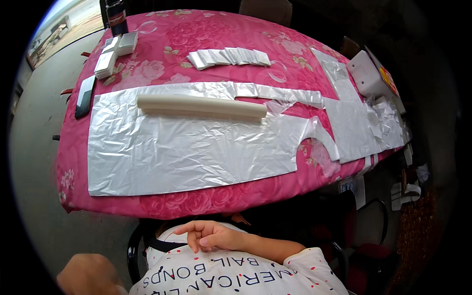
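My right hand (212,236) is in front of my body, short of the table's near edge. Its index finger points left, the others curl loosely apart, and nothing is held. My left hand (88,275) is smeared by motion at the lower left, so its fingers do not show. Nearest to both hands on the table lies a flat, creased white plastic carrier bag (196,152), its handle cutouts toward the right. Across its far part rests a long cream tube or roll (201,107).
A pink floral tablecloth (196,34) covers the table. Fanned white folded packets (228,57) lie at the back; stacked packets (105,65), a phone (85,97) and a dark bottle (116,18) line the left. More plastic bags (351,128) and a white box (365,73) are right.
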Available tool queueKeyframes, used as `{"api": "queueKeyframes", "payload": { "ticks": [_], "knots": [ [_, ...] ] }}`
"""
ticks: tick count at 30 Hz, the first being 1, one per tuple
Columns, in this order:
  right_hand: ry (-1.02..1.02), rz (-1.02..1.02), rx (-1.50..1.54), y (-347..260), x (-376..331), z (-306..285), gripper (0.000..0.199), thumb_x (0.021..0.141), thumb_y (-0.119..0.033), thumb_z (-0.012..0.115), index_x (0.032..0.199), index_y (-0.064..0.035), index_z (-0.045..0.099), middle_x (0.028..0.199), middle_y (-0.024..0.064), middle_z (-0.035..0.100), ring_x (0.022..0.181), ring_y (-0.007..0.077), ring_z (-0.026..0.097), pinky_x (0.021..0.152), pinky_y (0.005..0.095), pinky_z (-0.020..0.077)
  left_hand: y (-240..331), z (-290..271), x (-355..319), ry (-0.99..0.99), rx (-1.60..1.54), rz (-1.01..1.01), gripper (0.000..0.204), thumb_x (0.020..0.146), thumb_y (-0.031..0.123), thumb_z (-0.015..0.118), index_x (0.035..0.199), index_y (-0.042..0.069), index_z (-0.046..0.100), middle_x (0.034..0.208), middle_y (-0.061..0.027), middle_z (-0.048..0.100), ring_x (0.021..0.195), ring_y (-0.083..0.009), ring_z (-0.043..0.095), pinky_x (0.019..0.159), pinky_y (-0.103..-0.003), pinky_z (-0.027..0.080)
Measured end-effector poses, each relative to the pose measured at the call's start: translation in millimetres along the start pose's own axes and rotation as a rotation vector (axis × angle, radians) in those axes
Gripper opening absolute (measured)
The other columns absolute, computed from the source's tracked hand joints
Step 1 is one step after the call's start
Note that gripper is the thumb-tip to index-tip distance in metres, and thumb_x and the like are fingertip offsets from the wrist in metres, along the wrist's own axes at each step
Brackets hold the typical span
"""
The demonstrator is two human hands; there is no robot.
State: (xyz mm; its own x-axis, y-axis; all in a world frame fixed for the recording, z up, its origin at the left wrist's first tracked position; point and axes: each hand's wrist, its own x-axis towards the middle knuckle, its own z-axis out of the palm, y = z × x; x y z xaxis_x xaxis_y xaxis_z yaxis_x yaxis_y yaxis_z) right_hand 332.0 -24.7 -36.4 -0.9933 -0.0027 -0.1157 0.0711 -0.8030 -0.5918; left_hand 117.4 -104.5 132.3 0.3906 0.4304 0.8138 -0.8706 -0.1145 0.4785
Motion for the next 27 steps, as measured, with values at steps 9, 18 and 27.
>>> {"api": "queueKeyframes", "payload": {
  "ticks": [9,18,27],
  "knots": [
    [0.084,-0.005,0.074,-3.4,-14.3,0.4,0.053,0.082,-0.015,0.052,0.132,-0.0023,0.039,0.082,0.0026,0.055,0.067,0.0039,0.042,0.06,0.0166,0.033,-77.9,-39.6,-69.0,0.937,-0.399,0.004,0.02,0.086,0.028,0.059,0.077,0.015,0.047,0.073,0.0033,0.039,0.065,-0.009,0.041,0.059,-0.024,0.041],
    [0.073,-0.007,0.084,-2.1,-12.7,-4.8,0.054,0.084,-0.02,0.055,0.132,-0.0026,0.038,0.083,0.0036,0.055,0.065,0.005,0.04,0.06,0.0171,0.0327,-80.5,-42.6,-65.8,0.951,-0.408,0.014,0.025,0.087,0.034,0.054,0.075,0.013,0.045,0.072,0.0025,0.039,0.065,-0.0104,0.04,0.06,-0.025,0.042],
    [0.095,0.016,0.095,-3.1,-12.8,-2.2,0.052,0.084,-0.018,0.053,0.132,-0.0027,0.039,0.083,0.0035,0.054,0.065,0.005,0.04,0.06,0.017,0.0327,-84.2,-40.9,-67.9,0.92,-0.373,0.02,0.029,0.086,0.037,0.048,0.078,0.009,0.047,0.074,-0.001,0.042,0.067,-0.0133,0.044,0.062,-0.028,0.042]
  ]
}}
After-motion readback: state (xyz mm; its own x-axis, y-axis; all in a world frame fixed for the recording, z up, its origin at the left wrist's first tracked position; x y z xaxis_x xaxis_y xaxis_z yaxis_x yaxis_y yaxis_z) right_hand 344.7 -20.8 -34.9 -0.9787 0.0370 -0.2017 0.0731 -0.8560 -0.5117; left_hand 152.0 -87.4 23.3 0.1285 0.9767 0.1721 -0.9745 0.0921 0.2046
